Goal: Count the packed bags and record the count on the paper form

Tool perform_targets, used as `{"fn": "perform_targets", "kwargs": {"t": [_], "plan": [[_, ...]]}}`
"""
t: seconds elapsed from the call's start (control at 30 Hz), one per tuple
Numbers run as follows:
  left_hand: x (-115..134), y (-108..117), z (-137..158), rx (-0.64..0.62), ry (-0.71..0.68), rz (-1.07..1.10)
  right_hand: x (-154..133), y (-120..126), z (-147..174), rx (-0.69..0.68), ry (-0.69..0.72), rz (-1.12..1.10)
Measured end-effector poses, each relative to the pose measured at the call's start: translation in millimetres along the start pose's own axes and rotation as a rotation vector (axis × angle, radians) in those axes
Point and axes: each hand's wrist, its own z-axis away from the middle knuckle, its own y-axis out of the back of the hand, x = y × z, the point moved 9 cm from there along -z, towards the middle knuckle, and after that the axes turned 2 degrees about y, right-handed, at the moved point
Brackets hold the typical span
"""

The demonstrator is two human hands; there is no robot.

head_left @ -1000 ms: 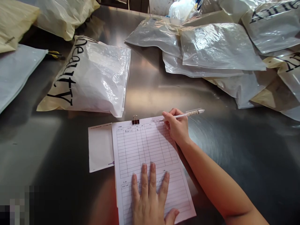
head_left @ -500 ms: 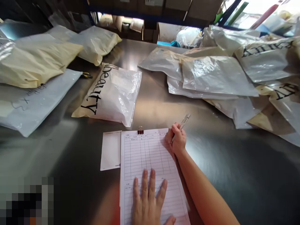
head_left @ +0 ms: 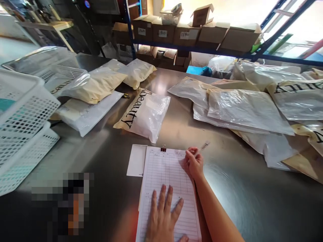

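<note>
Paper under our hands: our left hand (head_left: 163,218) lies flat and open on the ruled form (head_left: 168,191), pinning it, while our right hand (head_left: 194,163) grips a clear pen (head_left: 204,146) at the sheet's top right. We judge writing is in hand; the next stroke needs the sheet held steady. Bare steel worktop (head_left: 239,188) opens rightward; a packed "beauty" bag (head_left: 143,114) lies ahead, white baskets (head_left: 22,127) to the left.

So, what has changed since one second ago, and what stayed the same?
The right hand tipped the pen from lying sideways to pointing away, gripping it throughout. The left hand stayed flat on the form; the "beauty" bag did not move.
</note>
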Motion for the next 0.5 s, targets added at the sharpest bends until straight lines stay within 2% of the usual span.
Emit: {"fn": "perform_targets", "kwargs": {"t": [0.07, 0.13, 0.2, 0.23, 0.3, 0.33, 0.37, 0.4, 0.43, 0.5], "plan": [[0.6, 4.7, -3.0, -0.023, -0.032, -0.019, 1.7, 7.0, -10.5, 0.07, -0.051, -0.06], [0.0, 4.9, -4.6, -0.053, -0.056, -0.016, -0.6, 9.3, -16.1, 0.078, -0.126, -0.086], [1.3, 5.0, -3.1, -0.037, -0.084, 0.1, -9.3, 12.5, -13.4, 0.058, -0.191, -0.084], [1.5, 6.5, -0.7, -0.004, -0.09, 0.235, -16.2, 17.0, -9.0, 0.051, -0.209, -0.023], [-8.3, 12.6, 8.7, 0.107, -0.047, 0.636, -32.8, 34.7, 4.1, 0.076, -0.213, 0.169], [-20.1, 16.2, 16.8, 0.183, 0.001, 0.814, -43.2, 46.5, 11.3, 0.059, -0.196, 0.626], [-35.4, 20.1, 27.7, 0.261, 0.058, 0.92, -48.5, 60.4, 19.5, 0.079, -0.213, 0.834], [-52.1, 26.5, 41.7, 0.341, 0.102, 0.911, -52.6, 76.6, 27.7, 0.125, -0.227, 1.018], [-69.6, 36.6, 58.9, 0.422, 0.144, 0.746, -53.6, 95.9, 36.6, 0.187, -0.282, 1.29], [-101.6, 59.7, 98.7, 0.552, 0.17, 0.317, -33.4, 117.1, 48.7, 0.109, -0.336, 1.374]]}}
